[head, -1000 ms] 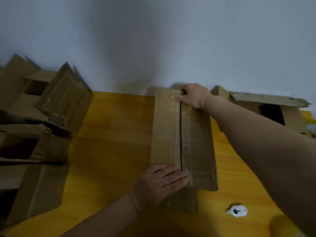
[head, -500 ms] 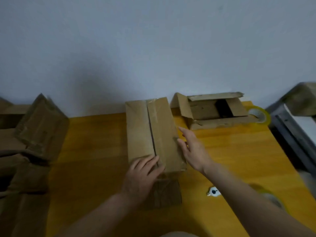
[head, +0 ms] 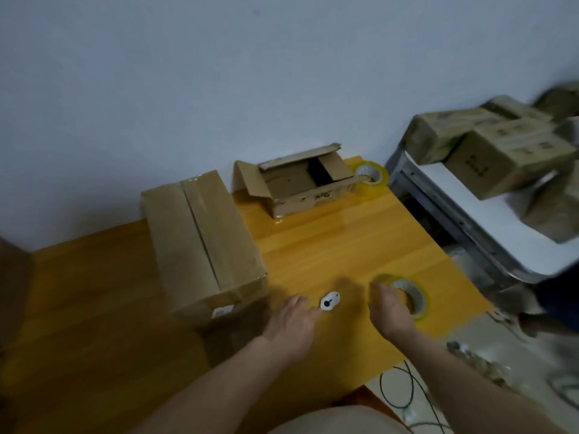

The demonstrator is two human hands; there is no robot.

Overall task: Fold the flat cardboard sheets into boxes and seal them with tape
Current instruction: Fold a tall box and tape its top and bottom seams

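A closed cardboard box (head: pixel 200 239) with clear tape along its top seam stands on the yellow table (head: pixel 329 245). Neither hand touches it. My right hand (head: pixel 388 306) is on a yellowish tape roll (head: pixel 413 297) near the table's right edge, fingers curled over its left side. My left hand (head: pixel 293 317) lies low over the table with fairly straight fingers. Its fingertips reach a small white cutter (head: pixel 329 301) that lies flat between the hands. A second cardboard box (head: pixel 297 186) sits open at the back, with another tape roll (head: pixel 372 174) beside it.
To the right of the table a white-topped metal stand (head: pixel 488 220) carries several stacked cardboard boxes (head: pixel 504 151). Black cables (head: pixel 404 389) and debris lie on the floor by the table's right corner. Dark cardboard (head: pixel 12 277) shows at the left edge.
Both hands have left the taped box and moved toward the near right of the table, the right onto the tape roll, the left to the cutter. The view has swung right.
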